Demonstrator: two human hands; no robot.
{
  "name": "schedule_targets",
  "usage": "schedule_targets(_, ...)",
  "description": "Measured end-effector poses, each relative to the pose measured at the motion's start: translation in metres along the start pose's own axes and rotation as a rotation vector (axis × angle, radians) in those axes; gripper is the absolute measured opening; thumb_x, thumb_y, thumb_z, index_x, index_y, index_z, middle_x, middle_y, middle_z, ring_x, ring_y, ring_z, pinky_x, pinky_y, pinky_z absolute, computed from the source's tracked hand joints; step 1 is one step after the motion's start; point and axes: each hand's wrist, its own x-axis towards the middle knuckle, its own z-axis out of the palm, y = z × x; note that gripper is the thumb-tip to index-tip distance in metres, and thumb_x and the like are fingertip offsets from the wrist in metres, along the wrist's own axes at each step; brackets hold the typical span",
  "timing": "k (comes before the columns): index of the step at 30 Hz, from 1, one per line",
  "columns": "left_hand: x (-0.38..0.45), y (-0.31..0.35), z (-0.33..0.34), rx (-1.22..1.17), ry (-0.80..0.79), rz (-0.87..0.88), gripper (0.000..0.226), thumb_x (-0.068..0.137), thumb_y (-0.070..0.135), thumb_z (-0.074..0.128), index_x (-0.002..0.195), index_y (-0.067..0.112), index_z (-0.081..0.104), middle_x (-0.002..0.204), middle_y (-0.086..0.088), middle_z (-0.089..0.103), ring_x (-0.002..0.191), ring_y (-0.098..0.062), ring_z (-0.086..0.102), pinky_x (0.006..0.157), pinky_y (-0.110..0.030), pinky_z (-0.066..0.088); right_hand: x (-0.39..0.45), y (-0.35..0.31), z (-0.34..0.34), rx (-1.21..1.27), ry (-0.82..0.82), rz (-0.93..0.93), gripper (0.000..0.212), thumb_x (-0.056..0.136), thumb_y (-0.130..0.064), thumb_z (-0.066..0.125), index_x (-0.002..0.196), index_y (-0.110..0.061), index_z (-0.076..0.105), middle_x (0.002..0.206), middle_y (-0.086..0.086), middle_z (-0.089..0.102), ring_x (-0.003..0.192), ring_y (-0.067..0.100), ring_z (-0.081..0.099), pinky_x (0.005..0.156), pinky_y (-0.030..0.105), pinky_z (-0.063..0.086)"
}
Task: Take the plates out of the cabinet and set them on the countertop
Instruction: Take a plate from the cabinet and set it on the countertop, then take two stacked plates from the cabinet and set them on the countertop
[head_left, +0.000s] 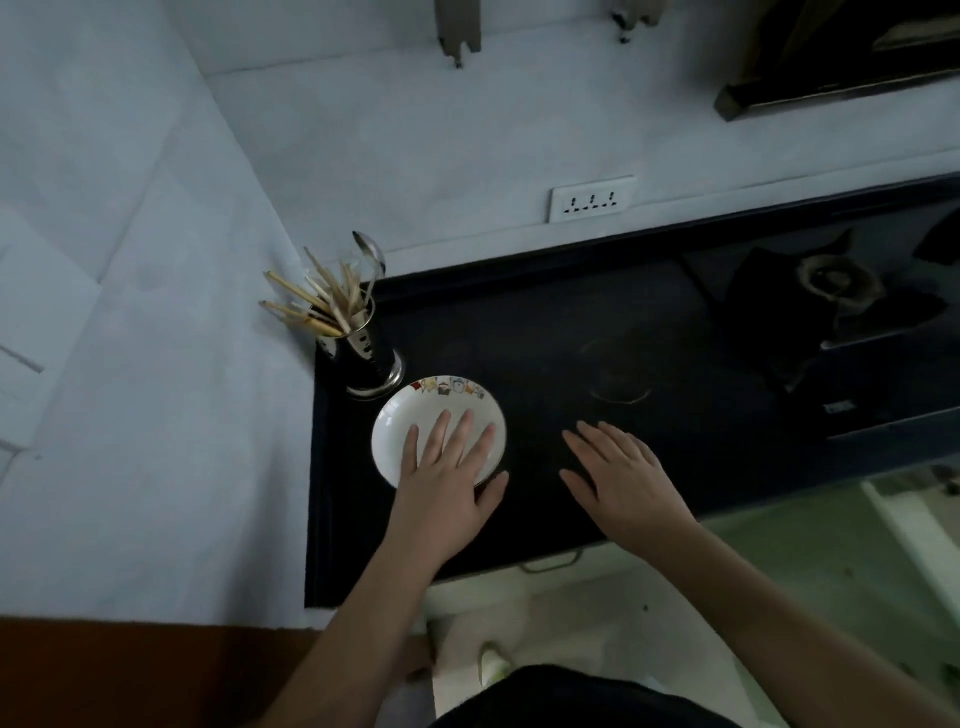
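1. Both hands are out over the dark desk (545, 322), arms coming in from the bottom of the view.
2. Left hand (447, 467) lies flat on the plate (410, 415), fingers spread over the bowl, thumb off the rim. Not gripping it.
3. Right hand (618, 473) is open too, palm down, fingers spread, holding nothing, just right of the plate.
4. Plate's white with little pictures on the far rim, sitting on the desk near the left edge.
5. Holder (363, 348) with chopsticks and a spoon stands right behind it.
6. Burner (831, 280) far right.
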Motion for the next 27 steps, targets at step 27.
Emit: schedule_targets(27,0.051,0.407,-0.052,0.055,-0.047,1.033,0.069,0.095,0.064,0.010,0.157,0.033,0.003,0.166,0.007,0.004,0.150,-0.012,-0.006,0.119,-0.040,-0.011,-0.337,0.221,-0.067,0.007,0.441,0.903,0.059,0.098,-0.052,0.024,0.151,-0.026,0.028,0.158,0.000,0.028,0.148,0.022,0.017,0.119,0.039,0.008)
